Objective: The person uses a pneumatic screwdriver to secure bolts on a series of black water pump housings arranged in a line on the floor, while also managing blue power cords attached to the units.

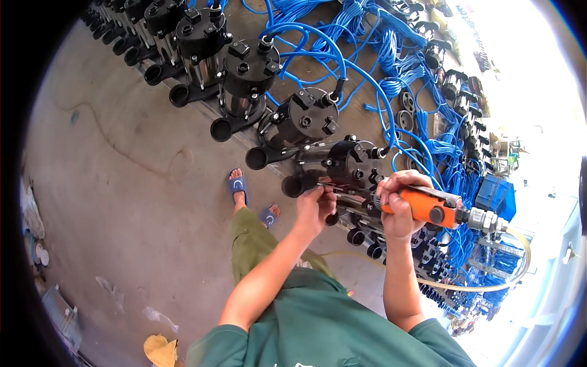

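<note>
My right hand [403,205] is wrapped round an orange air-powered driver [428,207]. A metal coupling [484,219] joins its back end to a pale hose. The driver's front end points left, at a black and silver water pump [339,160] lying or leaning among others; the exact contact point is hidden by my fingers. My left hand [317,209] is closed in a pinch beside the pump's lower end, by a round black outlet [293,185] and a thin metal rod. What its fingertips hold is too small to make out.
A long row of similar pumps [252,67] runs from upper left to lower right. Blue cables [391,55] lie coiled behind them. The pale hose [526,251] loops at right near a blue bin [495,197]. A yellow cloth-like item [160,350] lies on the concrete floor [122,202].
</note>
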Available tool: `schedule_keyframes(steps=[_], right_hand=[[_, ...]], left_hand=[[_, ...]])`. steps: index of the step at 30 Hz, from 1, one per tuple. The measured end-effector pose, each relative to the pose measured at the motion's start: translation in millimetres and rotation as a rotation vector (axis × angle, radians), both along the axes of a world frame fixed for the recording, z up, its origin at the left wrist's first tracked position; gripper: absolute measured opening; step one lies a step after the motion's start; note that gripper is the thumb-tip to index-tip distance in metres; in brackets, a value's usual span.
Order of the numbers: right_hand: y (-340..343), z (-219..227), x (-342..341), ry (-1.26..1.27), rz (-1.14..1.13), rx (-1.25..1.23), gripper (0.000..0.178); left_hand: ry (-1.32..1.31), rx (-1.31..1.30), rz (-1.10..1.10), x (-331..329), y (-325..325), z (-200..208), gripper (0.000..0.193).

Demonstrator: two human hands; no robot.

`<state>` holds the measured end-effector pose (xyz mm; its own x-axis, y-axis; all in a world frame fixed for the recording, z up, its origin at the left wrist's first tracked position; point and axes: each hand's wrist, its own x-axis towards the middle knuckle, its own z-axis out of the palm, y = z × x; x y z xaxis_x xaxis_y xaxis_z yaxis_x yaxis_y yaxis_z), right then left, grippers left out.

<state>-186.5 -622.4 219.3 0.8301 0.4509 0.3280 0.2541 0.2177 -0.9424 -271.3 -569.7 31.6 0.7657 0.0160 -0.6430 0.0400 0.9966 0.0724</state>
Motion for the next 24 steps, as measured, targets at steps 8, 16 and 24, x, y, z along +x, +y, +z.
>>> schedule_keyframes(steps=[8,16,24], right_hand=[[18,27,0,0.042,0.039,0.070,0.038],[63,2,19,0.043,0.139,-0.070,0.028],[67,33,50,-0.018,0.029,0.128,0.038]], left_hand=[[0.013,1.823,-0.015,-9,35,39,0.099],[-0.102,1.856,0.013,18,52,16,0.117],[-0.232,1.771,-0.164,21,74,2,0.111]])
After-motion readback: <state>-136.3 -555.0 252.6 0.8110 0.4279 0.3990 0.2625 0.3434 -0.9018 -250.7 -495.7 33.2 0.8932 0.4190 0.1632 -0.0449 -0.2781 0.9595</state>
